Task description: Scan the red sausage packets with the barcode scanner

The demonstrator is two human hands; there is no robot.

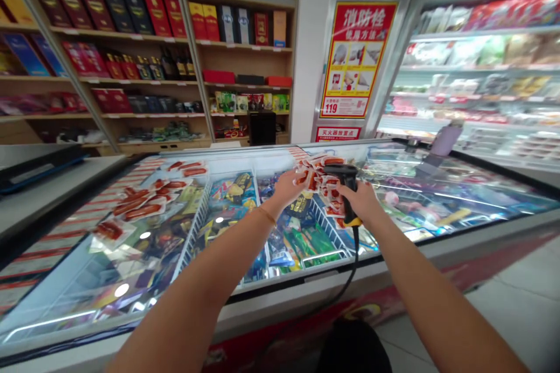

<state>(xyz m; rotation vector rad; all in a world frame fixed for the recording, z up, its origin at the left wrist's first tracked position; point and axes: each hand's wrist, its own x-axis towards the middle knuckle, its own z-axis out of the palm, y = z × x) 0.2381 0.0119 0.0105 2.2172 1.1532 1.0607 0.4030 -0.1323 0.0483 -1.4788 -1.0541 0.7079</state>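
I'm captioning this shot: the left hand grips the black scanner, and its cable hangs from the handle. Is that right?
Wrong hand: the head view shows the right hand gripping the black scanner; the left hand is at the packets. The cable does hang from the handle.

Your scanner (349,175) looks like mostly matt plastic tbh, those sausage packs (311,179) are glossy film, your freezer top (420,189)'s smooth shiny glass, shelves (245,58) seem wood.

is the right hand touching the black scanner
Touching: the head view shows the right hand gripping the scanner, its thumb lying across the handle.
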